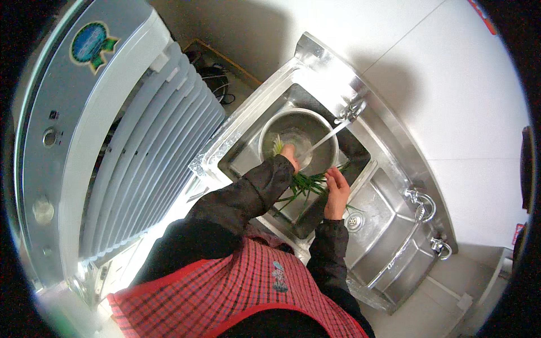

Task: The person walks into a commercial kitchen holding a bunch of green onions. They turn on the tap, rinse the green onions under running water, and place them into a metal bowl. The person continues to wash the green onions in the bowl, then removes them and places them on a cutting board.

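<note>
Over a round metal pot (263, 141) in the left sink basin, my left hand (290, 157) grips a bunch of green onions (309, 182). Their pale root ends point into the pot, and the green leaves hang over its near rim. My right hand (337, 191) is at the leaf tips, its fingers bent and touching some leaves; whether it grips them I cannot tell. Water runs from a metal faucet (350, 112) in a stream into the pot, landing just right of my left hand.
More stainless steel sink basins (372, 215) lie to the right, with a drain and two more faucets (420, 205). A grey slatted appliance (169, 139) stands at the left. Cables (216, 82) lie on the floor behind the sink's left corner.
</note>
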Demonstrator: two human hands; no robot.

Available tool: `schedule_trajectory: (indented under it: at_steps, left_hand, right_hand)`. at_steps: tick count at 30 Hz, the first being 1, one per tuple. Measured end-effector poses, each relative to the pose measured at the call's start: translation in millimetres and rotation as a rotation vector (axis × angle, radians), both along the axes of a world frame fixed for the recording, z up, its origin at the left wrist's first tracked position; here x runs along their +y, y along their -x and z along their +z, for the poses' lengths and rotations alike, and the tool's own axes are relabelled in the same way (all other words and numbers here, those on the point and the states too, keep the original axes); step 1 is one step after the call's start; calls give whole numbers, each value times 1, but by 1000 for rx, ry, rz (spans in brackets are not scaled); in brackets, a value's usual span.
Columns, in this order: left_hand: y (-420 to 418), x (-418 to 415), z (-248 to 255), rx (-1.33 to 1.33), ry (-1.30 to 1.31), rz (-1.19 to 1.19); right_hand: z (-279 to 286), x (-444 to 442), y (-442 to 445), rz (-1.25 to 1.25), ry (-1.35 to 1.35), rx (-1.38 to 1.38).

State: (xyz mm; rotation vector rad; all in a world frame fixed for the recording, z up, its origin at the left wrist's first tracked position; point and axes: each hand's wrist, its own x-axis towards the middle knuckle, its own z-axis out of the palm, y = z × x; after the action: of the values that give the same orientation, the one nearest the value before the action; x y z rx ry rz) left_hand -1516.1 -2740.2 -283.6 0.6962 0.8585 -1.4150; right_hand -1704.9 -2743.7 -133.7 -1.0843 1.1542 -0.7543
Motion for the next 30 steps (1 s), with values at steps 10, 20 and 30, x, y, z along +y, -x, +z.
schedule_trajectory:
  at_steps: [10, 20, 30]
  left_hand:
    - [-9, 91, 93, -89, -19, 30]
    - [-26, 146, 112, -19, 45, 37]
    - [-43, 161, 113, 23, 81, -90]
  right_hand:
    - [-8, 28, 10, 328, 430, 331]
    - [18, 61, 3, 497, 833, 580]
    - [27, 129, -14, 455, 679, 634]
